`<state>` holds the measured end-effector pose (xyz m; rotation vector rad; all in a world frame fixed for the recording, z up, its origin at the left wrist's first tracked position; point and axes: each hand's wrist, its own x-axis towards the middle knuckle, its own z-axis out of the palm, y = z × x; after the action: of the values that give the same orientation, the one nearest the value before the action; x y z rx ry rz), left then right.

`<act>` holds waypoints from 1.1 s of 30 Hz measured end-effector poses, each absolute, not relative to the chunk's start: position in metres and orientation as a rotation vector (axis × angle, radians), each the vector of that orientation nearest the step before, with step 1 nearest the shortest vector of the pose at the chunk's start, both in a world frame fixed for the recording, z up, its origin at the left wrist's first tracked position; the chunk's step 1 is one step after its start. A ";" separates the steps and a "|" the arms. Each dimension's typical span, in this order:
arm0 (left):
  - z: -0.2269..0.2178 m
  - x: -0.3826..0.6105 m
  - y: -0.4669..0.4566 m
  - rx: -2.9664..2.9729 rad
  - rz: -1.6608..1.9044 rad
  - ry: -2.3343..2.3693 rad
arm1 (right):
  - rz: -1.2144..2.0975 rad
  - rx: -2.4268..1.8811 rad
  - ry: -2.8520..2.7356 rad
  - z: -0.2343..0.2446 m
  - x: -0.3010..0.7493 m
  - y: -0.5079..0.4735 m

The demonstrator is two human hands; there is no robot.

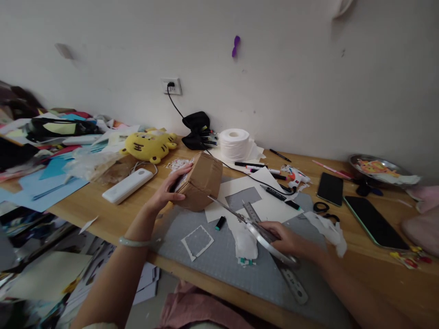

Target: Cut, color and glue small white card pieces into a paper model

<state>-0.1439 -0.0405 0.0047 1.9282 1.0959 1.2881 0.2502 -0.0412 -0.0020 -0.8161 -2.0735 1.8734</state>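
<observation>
My left hand (170, 188) grips a small brown cardboard box (203, 180) by its left side, thumb on the near face. The box is tilted over the grey cutting mat (240, 278). In my right hand (281, 237) is a pair of large metal scissors (254, 230), its blades pointing left, with the tip at the box's lower right edge. Whether the tip touches the box I cannot tell. Below lie a paper frame (197, 242), a black marker cap (220, 223), a white sheet with a cut-out (270, 205) and a steel ruler (294, 285), partly hidden by the scissors.
Behind the box stand a tissue roll (234, 145) and a yellow plush toy (150, 145). A white power strip (128, 186) is on the left. Toward the right are a glue gun (297, 177), two phones (329, 188) and a metal bowl (353, 161). Paper scraps (58, 169) crowd the far left.
</observation>
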 end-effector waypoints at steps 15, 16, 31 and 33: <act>0.027 -0.110 -0.053 1.991 1.225 1.458 | 2.912 -0.427 -0.697 0.039 0.243 -0.073; 0.028 -0.106 -0.052 2.007 1.207 1.469 | 2.924 -0.367 -0.652 0.042 0.242 -0.071; 0.032 -0.096 -0.053 2.049 1.129 1.549 | 2.932 -0.228 -0.463 0.030 0.236 -0.073; 0.034 -0.093 -0.055 2.047 1.089 1.639 | 2.933 -0.209 -0.433 0.028 0.235 -0.073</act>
<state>-0.0930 -0.0548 0.0341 2.0472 1.6386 1.0888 0.2353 -0.0730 0.0285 -0.2091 -0.4327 2.9328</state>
